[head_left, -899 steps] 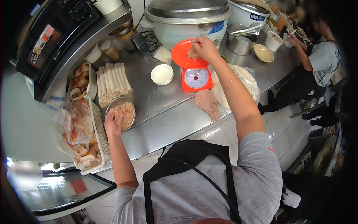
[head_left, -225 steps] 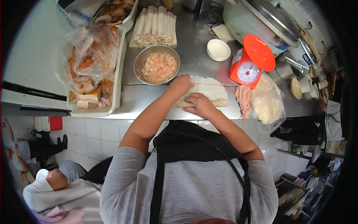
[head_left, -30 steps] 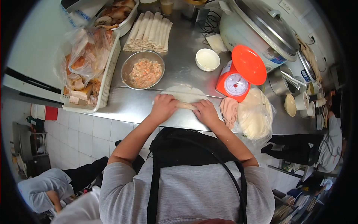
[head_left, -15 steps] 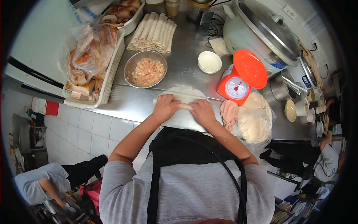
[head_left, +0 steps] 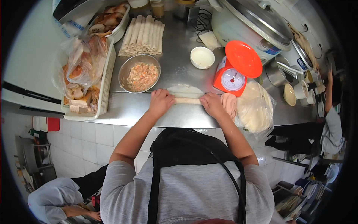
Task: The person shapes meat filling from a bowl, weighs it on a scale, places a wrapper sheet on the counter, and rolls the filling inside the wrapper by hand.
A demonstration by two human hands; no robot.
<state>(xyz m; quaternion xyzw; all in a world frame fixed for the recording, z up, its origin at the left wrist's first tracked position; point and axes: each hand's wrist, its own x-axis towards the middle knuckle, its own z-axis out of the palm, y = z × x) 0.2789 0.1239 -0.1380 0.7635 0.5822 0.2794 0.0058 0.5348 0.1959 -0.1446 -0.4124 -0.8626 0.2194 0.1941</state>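
A thin pale wrapper [head_left: 184,90] lies on the steel counter, its near edge rolled into a narrow roll [head_left: 187,100] with filling inside. My left hand [head_left: 161,101] closes over the roll's left end, and my right hand [head_left: 212,103] closes over its right end. Beyond my left hand is a metal bowl [head_left: 140,73] of pinkish minced filling. Behind it lies a stack of finished rolls [head_left: 142,36]. An orange scale [head_left: 232,80] with a tilted tray stands past my right hand, beside a pink cloth [head_left: 228,103] and a bag of pale wrappers [head_left: 256,108].
At left, a white basket [head_left: 106,78] holds bagged meat. A small white bowl [head_left: 202,58] sits near a large cooker [head_left: 248,28]. Pots and bowls line the right. One person [head_left: 332,127] stands at far right, another [head_left: 56,199] at lower left.
Since half a second ago, my hands have moved apart toward the roll's ends, and more of the roll shows between them. The wrapper's flat part beyond it looks shorter.
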